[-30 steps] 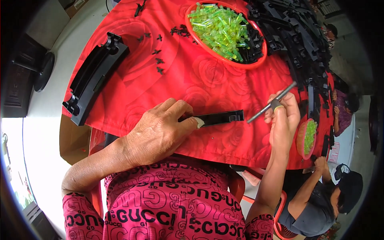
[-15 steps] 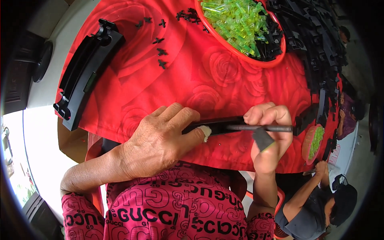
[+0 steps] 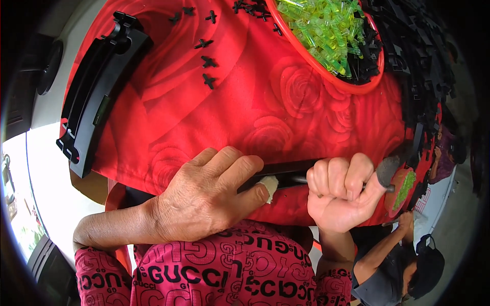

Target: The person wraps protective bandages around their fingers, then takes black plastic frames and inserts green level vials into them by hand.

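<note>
My left hand (image 3: pixel 201 196) is closed on the left end of a long black plastic piece (image 3: pixel 291 167), lying across in front of me at the table's near edge. A cream-coloured scrap (image 3: pixel 269 188) shows by its thumb tip; whether it is wrapped on a finger I cannot tell. My right hand (image 3: pixel 337 196) makes a fist around a thin dark rod (image 3: pixel 298 179). The rod points left along the black piece, and its other end sticks out past the fist. A dark grey cover (image 3: pixel 388 171) sits on the right thumb. Both hands partly hide the black piece.
A curved black plastic part (image 3: pixel 112 76) lies at the left on the red rose-patterned cloth (image 3: pixel 214 117). Several small black cross-shaped pieces (image 3: pixel 208 61) are scattered beyond. A red basin (image 3: pixel 352 87) holds clear yellow-green tubes. Black parts (image 3: pixel 418 66) pile up at right, where another person (image 3: pixel 393 270) sits.
My right hand has turned from a looser grip into a tight fist around the rod, its covered thumb swinging out to the right. My left hand keeps its grip. The whole view has shifted slightly.
</note>
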Tool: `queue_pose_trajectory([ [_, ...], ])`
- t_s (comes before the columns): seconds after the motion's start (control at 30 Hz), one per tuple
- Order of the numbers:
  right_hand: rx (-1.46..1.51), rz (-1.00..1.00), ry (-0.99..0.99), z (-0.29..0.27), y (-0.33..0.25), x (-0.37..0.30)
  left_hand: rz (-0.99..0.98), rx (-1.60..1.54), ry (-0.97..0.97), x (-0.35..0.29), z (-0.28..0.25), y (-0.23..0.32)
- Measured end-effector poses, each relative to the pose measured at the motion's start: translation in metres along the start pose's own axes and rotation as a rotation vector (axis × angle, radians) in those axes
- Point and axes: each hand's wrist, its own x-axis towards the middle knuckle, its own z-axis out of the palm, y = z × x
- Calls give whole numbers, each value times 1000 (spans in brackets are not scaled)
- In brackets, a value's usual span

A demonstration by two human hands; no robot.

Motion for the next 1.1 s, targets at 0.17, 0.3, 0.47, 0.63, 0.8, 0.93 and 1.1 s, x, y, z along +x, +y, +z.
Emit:
queue_pose_trajectory([
  [0.17, -98, -47, -155, -1, 1, 4, 4, 0, 2, 0, 2, -2],
  [0.3, -89, 15, -108, -2, -1, 0, 22, 7, 1, 0, 4, -5],
  [0.47, -123, -60, -150, -3, 3, 2, 23, -8, -26, 2, 2, -5],
  [0.63, -157, -48, -167, -1, 2, 3, 34, -19, -41, 3, 1, -5],
  [0.8, -140, -89, -183, -3, 8, 2, 30, 25, -67, 2, 1, -2],
  [0.93, -12, 15, -139, -10, 6, 3, 41, -1, -7, 1, 1, -4],
  [1.1, 39, -111, -142, 4, -5, -1, -30, -41, -23, -3, -23, -1],
])
